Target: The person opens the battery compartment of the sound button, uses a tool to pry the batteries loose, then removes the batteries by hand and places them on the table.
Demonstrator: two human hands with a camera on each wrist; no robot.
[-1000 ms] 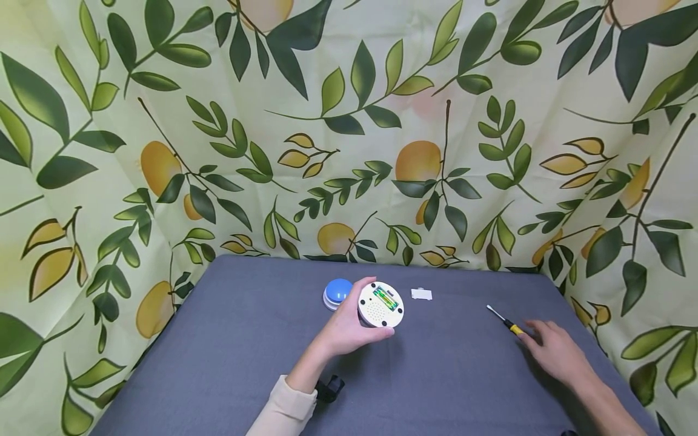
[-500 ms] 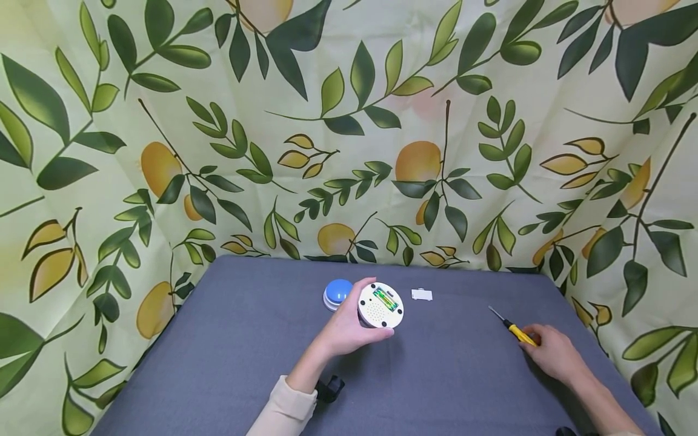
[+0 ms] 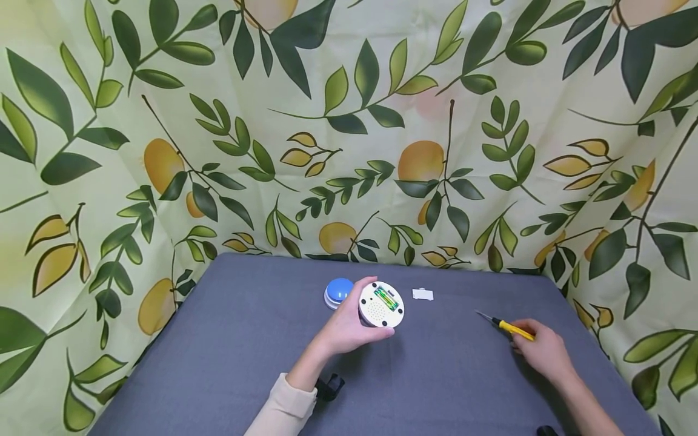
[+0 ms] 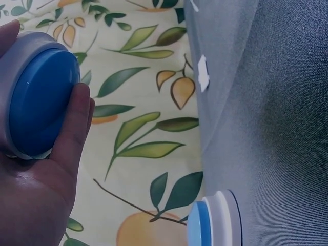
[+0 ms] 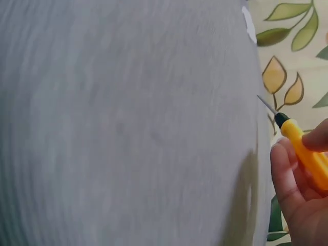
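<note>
here, 2 buttons (image 3: 377, 310), 1 screwdriver (image 3: 509, 328)

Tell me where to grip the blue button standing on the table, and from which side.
Pinch the white base, probably best from the left: its round rim sits below the blue dome, and in the head view the left hand overlaps the button's right edge.

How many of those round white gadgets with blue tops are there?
2. One gadget is in the left hand, underside facing the head camera; the other gadget sits on the grey table.
</note>
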